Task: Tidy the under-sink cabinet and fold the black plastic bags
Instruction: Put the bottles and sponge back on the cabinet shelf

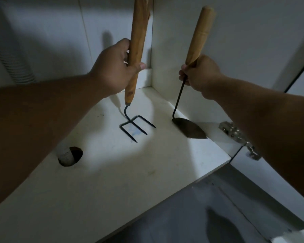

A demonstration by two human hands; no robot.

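- Nearest us: grey tiled floor (pixel 218 207) outside the white under-sink cabinet, then its white base panel (pixel 112 172). It has a round cut-out (pixel 71 156) w/ a ribbed white pipe going down through it.
- Right edge: metal door hinge (pixel 235 133), partly behind our right forearm.
- Our left hand (pixel 112 69) is wrapped round the wooden handle of a three-pronged black metal hand fork (pixel 135 127). Fork is upright, prongs resting on or just above the base panel; can't tell which.
- Our right hand (pixel 198 74) grips a wooden-handled hoe w/ a flat pointed metal blade (pixel 189 128) low down, where wood meets the black shank. Blade lies near the side wall, close to the cabinet's back right corner.
- Risks: the sharp prongs could scratch the panel if dragged. If we just lean them in the corner, either tool might slide down & fall out.
- Farther back: grey corrugated drain hose (pixel 12 55) on the left, dim.
- Hidden/unclear: fork handle's top is cut off by the frame. No black plastic bags in view. Lighting is poor, so rear wall details are hard to read.
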